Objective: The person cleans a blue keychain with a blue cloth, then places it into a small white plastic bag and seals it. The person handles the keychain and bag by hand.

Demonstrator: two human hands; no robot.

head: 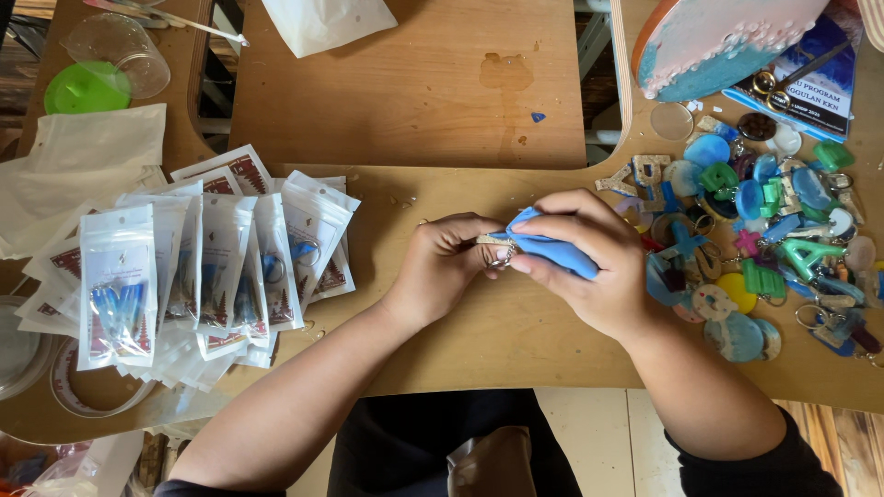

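The right hand [589, 267] pinched a blue resin keychain [552, 247], long axis running 10 to 4 o'clock. At its 9 o'clock, the left hand [442, 262] gripped the metal ring [500, 258], touching it. Loose keychains [764, 230] lay at 3 o'clock, packaged pouches [203, 276] at 9.

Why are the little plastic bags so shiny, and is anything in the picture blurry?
Head view: soft, even daylight; the packaged keychains catch white glare on their plastic. Hardly any dark shadows fall under the left hand or the right hand, which holds a blue keychain. The loose keychain pile looks sharp; the table edge bends a little from the wide lens.
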